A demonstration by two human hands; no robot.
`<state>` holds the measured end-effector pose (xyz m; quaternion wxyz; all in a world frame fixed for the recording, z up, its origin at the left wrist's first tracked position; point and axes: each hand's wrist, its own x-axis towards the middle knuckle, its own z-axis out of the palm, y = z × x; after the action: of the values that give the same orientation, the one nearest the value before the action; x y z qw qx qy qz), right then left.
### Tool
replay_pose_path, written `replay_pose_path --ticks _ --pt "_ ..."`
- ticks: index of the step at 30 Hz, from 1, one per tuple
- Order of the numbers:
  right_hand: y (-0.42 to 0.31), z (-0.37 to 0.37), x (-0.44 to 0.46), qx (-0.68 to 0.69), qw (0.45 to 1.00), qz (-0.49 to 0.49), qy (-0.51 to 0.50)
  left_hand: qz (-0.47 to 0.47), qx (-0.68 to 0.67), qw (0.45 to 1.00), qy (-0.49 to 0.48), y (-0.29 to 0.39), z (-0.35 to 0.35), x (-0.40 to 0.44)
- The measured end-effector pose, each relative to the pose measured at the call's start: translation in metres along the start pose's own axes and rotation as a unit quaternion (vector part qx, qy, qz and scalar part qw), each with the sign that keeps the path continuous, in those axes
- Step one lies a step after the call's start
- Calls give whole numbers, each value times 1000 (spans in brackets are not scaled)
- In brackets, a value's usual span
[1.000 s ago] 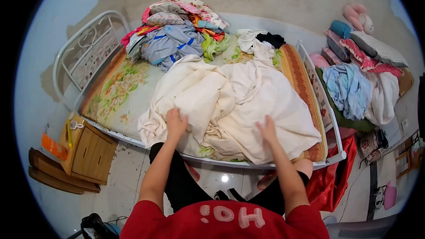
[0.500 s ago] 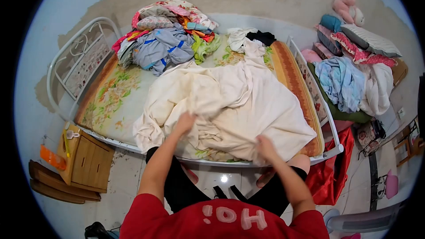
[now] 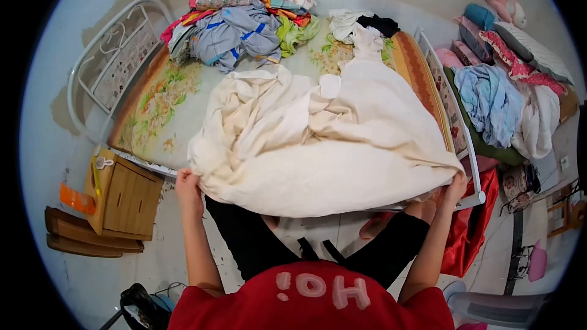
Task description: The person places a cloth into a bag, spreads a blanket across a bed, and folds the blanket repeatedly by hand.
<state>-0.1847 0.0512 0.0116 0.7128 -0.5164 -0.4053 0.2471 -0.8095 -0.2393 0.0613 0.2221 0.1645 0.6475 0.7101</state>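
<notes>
A large cream cloth [image 3: 318, 174], like a sheet or cover, lies bunched across the bed, its near edge stretched between my two hands. My left hand [image 3: 188, 181] is closed on its left corner, beside the bed's front rail. On the opposite side, my right hand [image 3: 454, 188] grips the right corner near the foot post. Folds and creases fill the middle of the cloth, and its far end narrows toward the back of the mattress [image 3: 177, 107]. The front part hangs over the bed edge above my knees.
Behind the cloth sits a heap of clothes [image 3: 235, 33], with a black garment [image 3: 379, 25] to its right. Pillows [image 3: 529, 52] and a light blue cloth [image 3: 489, 104] are stacked past the bed end. A wooden cabinet [image 3: 128, 198] stands left; red fabric [image 3: 468, 232] hangs at right.
My hands have moved far apart, left hand leftward and right hand rightward. The cloth's near edge, crumpled before, is now pulled taut between them and covers the front of the bed.
</notes>
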Motion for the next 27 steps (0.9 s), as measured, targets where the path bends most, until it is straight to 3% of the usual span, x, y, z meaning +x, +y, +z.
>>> replay_pose_path --ticks 1,2,4,6,8,10,11,12,13,14,16,18,19,20,21,22,23,24,25,26,27 --pt "-19 14 -17 16 995 87 -44 -27 87 996 12 0 4 -3" --pt "-31 28 -29 33 980 173 -88 -28 87 996 14 -4 12 -1" --pt "-35 47 -38 -125 946 210 -213 225 292 928 50 -14 37 3" --pt "27 61 -43 -239 922 -20 -305 281 508 814 22 -11 63 0" --pt "22 81 -69 -378 839 -82 -383 215 478 846 -104 -36 85 6" --pt "18 106 -75 -504 662 8 -554 22 565 786 -250 -15 120 -12" --pt "16 120 -77 -506 665 3 -549 42 591 746 -303 -41 123 -2" --pt "11 136 -79 -560 581 -30 -589 63 616 701 -354 -74 127 8" --pt "6 153 -77 -609 489 -63 -621 69 612 705 -352 -85 132 14" --pt "0 171 -73 -611 492 -68 -617 77 602 704 -369 -91 138 18" --pt "-12 212 -54 -576 409 142 -693 101 568 730 -365 -98 149 38" --pt "17 279 27 -580 311 -190 -728 170 543 765 -300 -58 159 77" --pt "-2 314 70 -517 467 -333 -635 160 510 825 -185 -31 164 96" --pt "-23 350 112 -430 597 -456 -501 265 367 892 -17 2 166 105" --pt "-78 368 132 -258 867 -364 -221 326 283 897 90 48 169 108" --pt "-161 368 129 -169 945 -266 -87 306 227 919 102 93 164 102" --pt "-206 368 138 21 961 -275 -20 324 109 933 108 117 164 102" --pt "-226 374 158 181 931 -317 20 339 -8 934 111 132 164 99" --pt "-233 375 173 274 920 -278 -7 341 -6 933 112 141 169 88" --pt "-239 374 181 365 900 -237 -32 406 -46 904 130 148 180 74" --pt "-243 364 165 301 932 -187 -75 465 -85 869 147 148 188 63"
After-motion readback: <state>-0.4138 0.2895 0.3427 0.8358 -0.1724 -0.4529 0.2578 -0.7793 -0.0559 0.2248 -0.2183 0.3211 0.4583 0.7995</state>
